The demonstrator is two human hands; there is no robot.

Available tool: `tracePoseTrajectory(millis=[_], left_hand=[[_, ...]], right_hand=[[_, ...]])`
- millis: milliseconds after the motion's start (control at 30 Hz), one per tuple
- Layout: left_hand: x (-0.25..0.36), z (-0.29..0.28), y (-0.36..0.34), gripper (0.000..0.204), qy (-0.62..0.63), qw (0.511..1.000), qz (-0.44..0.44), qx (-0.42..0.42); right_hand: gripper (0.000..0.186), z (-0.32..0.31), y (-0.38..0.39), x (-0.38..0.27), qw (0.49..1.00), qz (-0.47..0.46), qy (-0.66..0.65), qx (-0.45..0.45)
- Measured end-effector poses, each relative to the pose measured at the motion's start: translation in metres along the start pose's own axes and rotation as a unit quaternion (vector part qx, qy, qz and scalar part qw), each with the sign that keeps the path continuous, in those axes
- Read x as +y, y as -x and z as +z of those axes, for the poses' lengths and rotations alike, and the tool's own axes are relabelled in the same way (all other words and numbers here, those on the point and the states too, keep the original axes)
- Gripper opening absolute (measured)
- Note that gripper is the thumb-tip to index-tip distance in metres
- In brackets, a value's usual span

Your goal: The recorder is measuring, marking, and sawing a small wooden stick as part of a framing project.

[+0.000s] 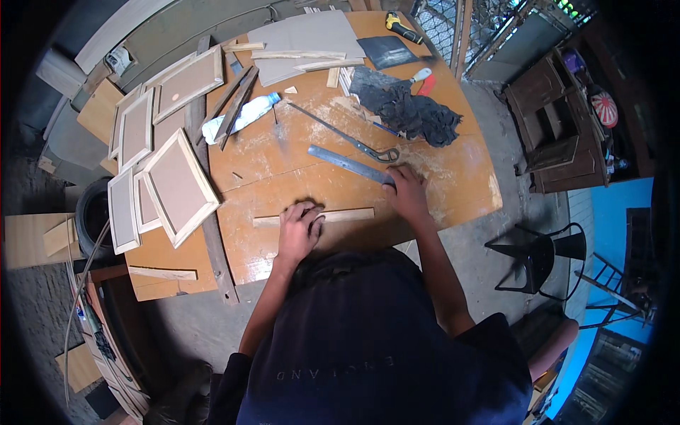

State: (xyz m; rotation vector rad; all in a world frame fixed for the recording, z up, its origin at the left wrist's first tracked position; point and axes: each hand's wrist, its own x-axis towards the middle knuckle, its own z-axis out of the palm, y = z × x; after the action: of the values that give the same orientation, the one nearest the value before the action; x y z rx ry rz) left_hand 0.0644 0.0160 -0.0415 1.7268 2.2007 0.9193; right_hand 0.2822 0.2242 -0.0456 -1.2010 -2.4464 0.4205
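My left hand rests with curled fingers over a thin pale wooden strip lying flat near the table's front edge. The strip shows on both sides of the hand; whether something small is also in those fingers is hidden. My right hand grips the near end of a grey metal ruler, which slants away to the left across the table. Just beyond the ruler lies a long, narrow dark tool with a looped handle.
Wooden frames with panels lie at the table's left. A clear bottle, dark wooden strips, black cloth, a putty knife and a yellow-black tool lie farther back. A black chair stands at right.
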Motion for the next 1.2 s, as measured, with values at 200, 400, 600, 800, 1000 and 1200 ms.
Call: tracePoseTrajectory(millis=[200,400,600,800,1000,1200], left_hand=[[0.016,-0.021,0.003,0.037,-0.062,0.997,-0.035,-0.025],[-0.008,-0.013,0.018,0.039,-0.064,0.997,-0.029,-0.026],[-0.007,-0.005,0.027,0.035,-0.045,0.996,0.006,0.075],[-0.007,-0.008,0.025,0.034,-0.028,0.997,0.002,0.076],[-0.009,-0.007,0.023,0.034,-0.016,0.998,-0.011,0.057],[-0.016,-0.004,0.007,0.047,0.057,0.998,-0.022,0.027]], right_hand=[[0.026,0.002,0.001,0.013,0.979,0.049,-0.065,-0.187],[0.031,0.005,0.005,0.015,0.989,0.078,-0.076,-0.104],[0.033,-0.007,0.005,0.009,0.979,0.101,0.027,-0.178],[0.027,-0.003,0.003,0.018,0.985,0.064,-0.027,-0.156],[0.025,-0.038,0.025,0.002,0.963,0.097,-0.229,-0.109],[0.027,-0.043,0.033,0.013,0.982,0.076,-0.110,-0.131]])
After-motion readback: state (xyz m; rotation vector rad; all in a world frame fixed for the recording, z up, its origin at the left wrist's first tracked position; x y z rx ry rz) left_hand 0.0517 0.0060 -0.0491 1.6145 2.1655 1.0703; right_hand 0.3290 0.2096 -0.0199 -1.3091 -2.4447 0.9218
